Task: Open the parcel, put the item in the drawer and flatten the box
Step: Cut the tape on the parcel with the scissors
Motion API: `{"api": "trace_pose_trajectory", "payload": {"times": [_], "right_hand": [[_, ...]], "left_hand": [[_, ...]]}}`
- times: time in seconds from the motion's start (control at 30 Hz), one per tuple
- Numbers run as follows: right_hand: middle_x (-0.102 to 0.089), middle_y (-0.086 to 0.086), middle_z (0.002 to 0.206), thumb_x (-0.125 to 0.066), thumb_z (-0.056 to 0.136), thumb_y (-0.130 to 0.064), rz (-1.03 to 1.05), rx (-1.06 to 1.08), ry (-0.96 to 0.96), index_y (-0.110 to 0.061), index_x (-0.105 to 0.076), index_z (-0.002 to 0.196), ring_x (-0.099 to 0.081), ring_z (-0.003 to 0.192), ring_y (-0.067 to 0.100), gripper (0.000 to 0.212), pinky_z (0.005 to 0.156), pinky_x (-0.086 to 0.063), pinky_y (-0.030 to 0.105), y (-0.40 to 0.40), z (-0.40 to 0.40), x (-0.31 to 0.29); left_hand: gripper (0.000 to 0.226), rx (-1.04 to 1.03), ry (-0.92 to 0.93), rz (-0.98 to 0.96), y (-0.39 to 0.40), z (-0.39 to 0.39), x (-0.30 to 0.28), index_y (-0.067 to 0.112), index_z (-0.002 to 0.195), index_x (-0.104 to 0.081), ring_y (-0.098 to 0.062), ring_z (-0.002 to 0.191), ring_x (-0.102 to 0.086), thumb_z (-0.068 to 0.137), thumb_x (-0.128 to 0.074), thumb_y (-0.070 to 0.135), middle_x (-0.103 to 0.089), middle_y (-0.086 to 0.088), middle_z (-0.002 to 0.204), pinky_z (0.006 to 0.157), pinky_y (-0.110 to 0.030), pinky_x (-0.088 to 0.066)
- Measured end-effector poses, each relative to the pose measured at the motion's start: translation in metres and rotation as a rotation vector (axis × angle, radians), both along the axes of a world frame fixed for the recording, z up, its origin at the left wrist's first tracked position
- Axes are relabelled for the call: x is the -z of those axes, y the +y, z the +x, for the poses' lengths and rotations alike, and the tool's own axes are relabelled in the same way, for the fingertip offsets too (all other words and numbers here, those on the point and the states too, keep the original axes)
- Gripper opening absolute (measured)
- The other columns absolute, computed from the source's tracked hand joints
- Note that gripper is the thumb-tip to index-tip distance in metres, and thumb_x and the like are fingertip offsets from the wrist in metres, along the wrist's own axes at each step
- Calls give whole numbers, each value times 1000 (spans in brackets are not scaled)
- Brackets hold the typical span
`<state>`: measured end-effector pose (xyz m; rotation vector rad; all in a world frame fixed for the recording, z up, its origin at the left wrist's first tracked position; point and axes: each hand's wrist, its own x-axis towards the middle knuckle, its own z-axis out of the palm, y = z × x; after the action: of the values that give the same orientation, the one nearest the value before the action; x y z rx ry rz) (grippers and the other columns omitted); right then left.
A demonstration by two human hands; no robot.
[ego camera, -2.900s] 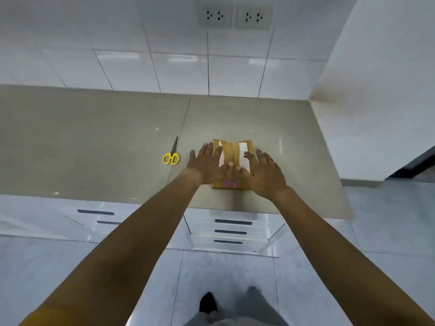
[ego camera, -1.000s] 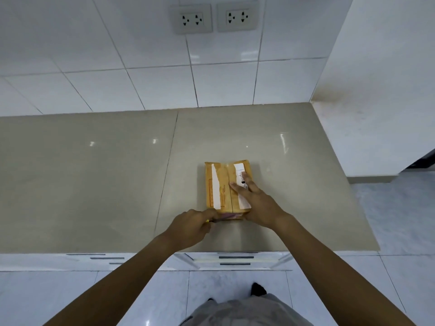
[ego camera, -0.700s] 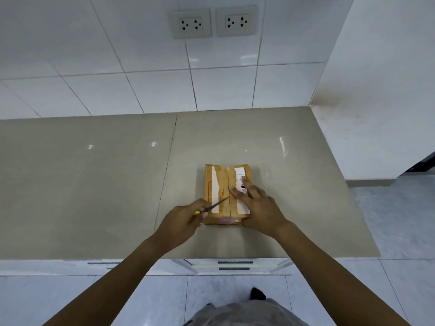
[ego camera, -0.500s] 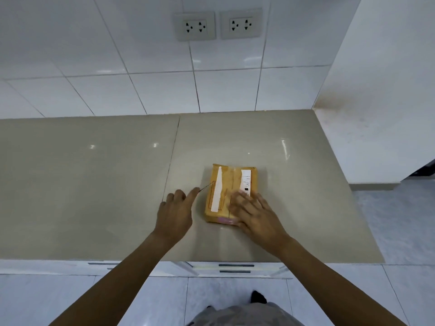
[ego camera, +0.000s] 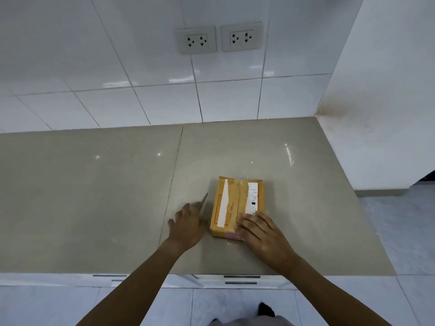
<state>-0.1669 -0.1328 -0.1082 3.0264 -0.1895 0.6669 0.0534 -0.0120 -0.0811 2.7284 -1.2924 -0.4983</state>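
Observation:
A small tan cardboard parcel (ego camera: 229,205) with white labels and tape along its middle seam lies closed on the beige counter (ego camera: 94,196). My right hand (ego camera: 263,234) rests flat on its near right corner, fingers spread, pressing it down. My left hand (ego camera: 187,223) is on the counter just left of the parcel, over the handles of the scissors (ego camera: 203,200). Only the grey blade shows, pointing away past my fingers. Below the counter edge are white drawers (ego camera: 242,280) with dark bar handles, all closed.
A white tiled wall with two sockets (ego camera: 219,38) stands behind the counter. A white side wall (ego camera: 376,114) bounds the counter on the right. More drawer fronts (ego camera: 109,276) sit lower left. My shoe (ego camera: 266,309) is on the tiled floor.
My left hand drew the scissors off the parcel's seam and carried them to the counter on its left. My right hand slid from the label down to the near right corner.

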Motion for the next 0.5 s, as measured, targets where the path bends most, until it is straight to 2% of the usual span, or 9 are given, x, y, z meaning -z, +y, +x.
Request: {"api": "trace_pose_trajectory", "payload": {"times": [0.03,0.1,0.17,0.2,0.37,0.5], "right_hand": [[-66,5,124,-81,74,-26,12,-6,8,-16,-63,119,-60,118,23,49,102,-47,44,-1,0,0],[-67,5,122,-80,75,-26,34,-11,-2,-16,-64,117,-62,115,23,46,102,-46,41,-2,1,0],[-66,5,123,-73,83,-24,54,-30,-39,-17,-63,116,-60,116,22,36,104,-43,39,-3,2,-1],[-65,5,124,-70,86,-23,60,-42,-42,-17,-62,117,-59,117,22,33,105,-42,38,-4,2,-1],[-62,5,129,-69,86,-22,1,-89,22,-17,-59,125,-58,120,22,41,102,-46,40,-12,-3,-2],[-62,5,128,-59,92,-20,-47,-125,16,-17,-59,123,-57,118,23,31,99,-46,38,-17,1,-2]], "left_hand": [[51,30,34,-80,-3,-3,-4,30,148,-25,-31,140,-32,100,-33,43,-31,-7,154,110,-54,-29],[52,112,270,-243,-10,-10,-14,31,151,-22,-23,146,-26,102,-28,46,-25,0,159,116,-45,-25],[55,165,548,-277,-17,-17,-24,32,153,-15,-18,145,-28,102,-33,40,-23,4,160,115,-31,-27],[57,200,582,-240,-19,-20,-26,31,154,-11,-18,144,-29,102,-36,36,-22,4,160,113,-27,-28],[64,237,516,-167,-17,-24,-26,28,154,-4,-20,137,-40,102,-41,29,-27,0,158,104,-18,-32],[62,213,494,-93,-21,-20,-29,31,154,-1,-25,127,-51,103,-36,32,-39,-6,151,103,-30,-43]]}}
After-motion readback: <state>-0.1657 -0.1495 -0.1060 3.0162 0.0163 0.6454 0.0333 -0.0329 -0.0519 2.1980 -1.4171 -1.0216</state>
